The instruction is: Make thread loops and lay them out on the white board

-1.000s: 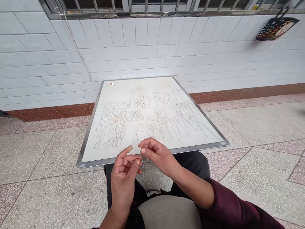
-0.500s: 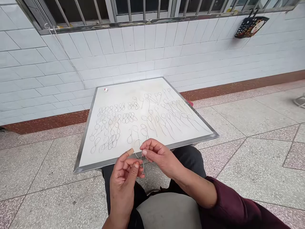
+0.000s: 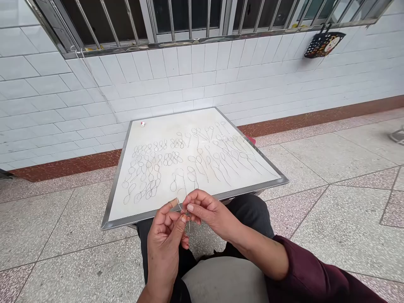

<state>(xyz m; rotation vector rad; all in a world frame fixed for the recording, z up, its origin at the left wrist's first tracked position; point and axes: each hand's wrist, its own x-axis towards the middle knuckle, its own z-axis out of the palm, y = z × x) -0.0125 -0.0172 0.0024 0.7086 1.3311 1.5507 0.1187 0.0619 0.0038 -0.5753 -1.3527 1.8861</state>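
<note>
In front of the near table edge, my left hand (image 3: 166, 242) pinches a thin, pale looped wire (image 3: 179, 203) between thumb and fingers. Tan tape wraps one of its fingertips. My right hand (image 3: 212, 213) grips the same wire just above and to the right, thumb against forefinger. One loop of the wire stands above the fingers and another curves below them. Where the wire crosses itself is partly hidden by the fingertips. Beyond the hands, many wire loops lie on the white tabletop (image 3: 167, 126): figure-eights (image 3: 153, 188) at left, single loops with long tails (image 3: 222, 168) at right.
A small white-and-red object (image 3: 143, 124) sits at the table's far left corner. The metal-edged table stands by a white tiled wall (image 3: 195, 90). A patterned bag (image 3: 325, 44) hangs from the window bars. My knees (image 3: 251, 214) are under the near edge.
Both hands have drawn closer together on the wire, and the lower loop shows less between the fingers. The view has tilted up slightly. The wires on the table lie as before.
</note>
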